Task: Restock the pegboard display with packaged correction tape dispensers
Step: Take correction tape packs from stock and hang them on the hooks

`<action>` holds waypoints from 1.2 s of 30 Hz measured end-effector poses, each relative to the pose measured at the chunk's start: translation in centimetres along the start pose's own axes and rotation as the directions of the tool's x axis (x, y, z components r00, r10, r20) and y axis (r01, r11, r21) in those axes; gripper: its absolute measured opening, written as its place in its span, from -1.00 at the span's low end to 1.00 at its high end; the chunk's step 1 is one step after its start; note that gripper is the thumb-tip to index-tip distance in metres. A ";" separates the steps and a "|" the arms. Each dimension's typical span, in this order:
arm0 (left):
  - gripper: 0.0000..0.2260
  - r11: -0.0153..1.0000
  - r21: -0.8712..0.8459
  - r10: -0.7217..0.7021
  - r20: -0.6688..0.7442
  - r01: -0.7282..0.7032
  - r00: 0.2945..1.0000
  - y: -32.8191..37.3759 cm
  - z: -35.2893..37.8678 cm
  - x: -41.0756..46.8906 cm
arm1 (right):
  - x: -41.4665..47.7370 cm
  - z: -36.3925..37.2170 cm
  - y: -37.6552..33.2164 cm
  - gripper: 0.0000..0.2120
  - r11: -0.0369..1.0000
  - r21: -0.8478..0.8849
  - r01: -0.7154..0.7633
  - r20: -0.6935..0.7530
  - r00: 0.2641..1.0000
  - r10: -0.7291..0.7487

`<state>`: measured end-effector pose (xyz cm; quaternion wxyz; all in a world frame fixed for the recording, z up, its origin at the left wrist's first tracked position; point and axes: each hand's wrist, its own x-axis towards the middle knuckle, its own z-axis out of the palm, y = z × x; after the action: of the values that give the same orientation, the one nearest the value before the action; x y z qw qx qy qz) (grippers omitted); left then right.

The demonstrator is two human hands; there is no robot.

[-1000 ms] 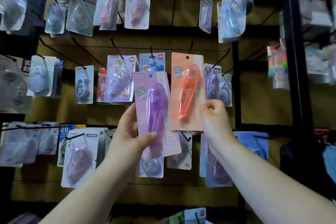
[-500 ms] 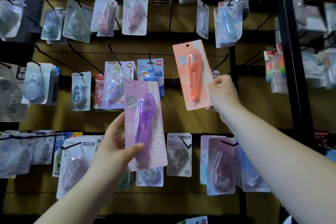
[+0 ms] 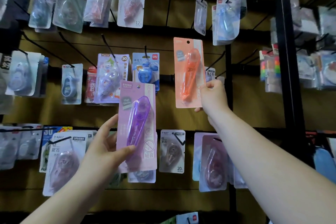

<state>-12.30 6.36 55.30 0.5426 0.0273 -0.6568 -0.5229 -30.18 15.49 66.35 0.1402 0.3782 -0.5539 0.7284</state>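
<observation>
Left hand grips purple pack, reads "High Quality", "轻音". Right hand pinches orange pack at its lower right edge. Hook just above that grip; T-9267 pack below-left.

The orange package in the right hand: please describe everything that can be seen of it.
The orange package is a tall, narrow peach card with a clear plastic blister on its front. Inside lies a long, translucent orange correction tape dispenser. A round hang hole sits near the top edge; no hook shows through it. The card is nearly upright, in front of the pegboard. The right hand pinches its lower right edge.
</observation>
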 end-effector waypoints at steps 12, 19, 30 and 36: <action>-0.46 1.000 0.007 -0.017 -0.022 0.017 1.000 -0.5 -0.9 0.6 | 1.9 0.8 1.6 -0.76 0.964 -0.266 -0.024 -0.022 1.000 0.019; -0.46 0.999 0.033 0.017 -0.037 -0.016 0.999 -0.8 -1.5 1.3 | 3.9 2.9 3.9 -0.78 0.891 -0.454 -0.003 -0.076 0.996 -0.035; -0.44 0.995 -0.032 0.097 -0.045 -0.098 0.994 -1.4 0.8 1.9 | -2.7 1.4 4.1 -0.67 0.905 -0.378 0.193 0.192 0.973 -0.127; -0.56 0.994 -0.022 0.108 -0.046 -0.109 0.993 -1.5 4.9 1.6 | -6.7 -0.5 3.0 -0.97 1.000 -0.014 -0.014 0.526 0.850 0.019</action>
<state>-17.40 7.88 55.98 0.5851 -0.0033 -0.6384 -0.5001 -27.71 16.32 59.50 -0.0210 0.5575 -0.5779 0.5957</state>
